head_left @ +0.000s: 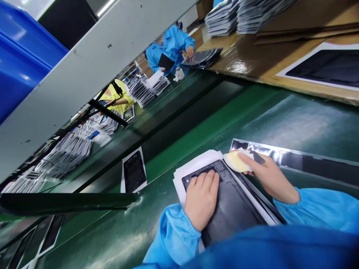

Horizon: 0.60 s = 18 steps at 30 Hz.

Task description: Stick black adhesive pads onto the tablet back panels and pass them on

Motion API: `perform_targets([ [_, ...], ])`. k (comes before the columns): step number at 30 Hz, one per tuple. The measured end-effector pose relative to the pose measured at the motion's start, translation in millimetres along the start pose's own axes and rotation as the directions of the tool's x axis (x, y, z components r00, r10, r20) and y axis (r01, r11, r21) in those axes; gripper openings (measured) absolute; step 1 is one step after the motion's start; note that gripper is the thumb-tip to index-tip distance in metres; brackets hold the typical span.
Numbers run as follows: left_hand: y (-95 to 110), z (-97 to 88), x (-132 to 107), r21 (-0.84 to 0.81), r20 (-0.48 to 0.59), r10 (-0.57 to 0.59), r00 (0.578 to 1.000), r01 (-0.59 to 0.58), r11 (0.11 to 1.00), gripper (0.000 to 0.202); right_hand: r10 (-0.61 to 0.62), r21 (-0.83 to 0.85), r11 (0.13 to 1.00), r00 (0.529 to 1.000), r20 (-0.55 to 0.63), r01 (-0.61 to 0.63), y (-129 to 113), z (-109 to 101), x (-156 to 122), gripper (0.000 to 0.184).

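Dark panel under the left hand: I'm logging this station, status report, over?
Left hand resting on dark panel. Right hand gripping yellow-and-white item. Panel on white sheets. Left hand partly covers panel.

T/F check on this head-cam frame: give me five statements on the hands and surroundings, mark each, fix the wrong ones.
1. The left hand lies on a dark panel. True.
2. The right hand is empty. False: it holds a pale yellow-and-white item; its exact kind is unclear.
3. The person's sleeves are yellow. False: they are blue.
4. A white-bordered panel lies on the brown surface at upper right. True.
5. A co-worker in the background wears blue. True.
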State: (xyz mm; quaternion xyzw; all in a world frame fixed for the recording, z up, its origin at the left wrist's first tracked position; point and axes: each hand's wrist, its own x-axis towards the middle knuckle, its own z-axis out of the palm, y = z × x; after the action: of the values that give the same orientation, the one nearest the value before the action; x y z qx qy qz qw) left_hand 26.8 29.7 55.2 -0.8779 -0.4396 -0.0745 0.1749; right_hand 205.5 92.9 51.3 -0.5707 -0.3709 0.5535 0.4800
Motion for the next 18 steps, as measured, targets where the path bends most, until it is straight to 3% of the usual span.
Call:
perform_targets([
  [5,-19.9,11.7,15.4,-0.044,-0.019,-0.147,0.989,0.146,0.988,0.017,0.034,0.049,0.998,0.993,0.114,-0.040,-0.3,-5.6,5.5,0.032],
  [9,-35.6,17.9,23.3,-0.137,0.109,-0.284,0.953,0.297,0.945,0.006,0.070,-0.004,0.997,0.970,0.233,-0.071,-6.5,-3.8,12.9,0.038],
  [12,-44.1,18.3,25.8,-0.174,0.210,-0.264,0.942,0.301,0.938,0.010,0.087,-0.059,0.996,0.946,0.311,-0.072,-7.5,0.6,20.2,0.041],
  [18,-56.6,16.6,33.2,-0.335,0.293,-0.214,0.932,0.310,0.890,0.010,0.042,-0.128,0.992,0.928,0.369,0.006,-4.6,8.2,24.3,0.039],
])
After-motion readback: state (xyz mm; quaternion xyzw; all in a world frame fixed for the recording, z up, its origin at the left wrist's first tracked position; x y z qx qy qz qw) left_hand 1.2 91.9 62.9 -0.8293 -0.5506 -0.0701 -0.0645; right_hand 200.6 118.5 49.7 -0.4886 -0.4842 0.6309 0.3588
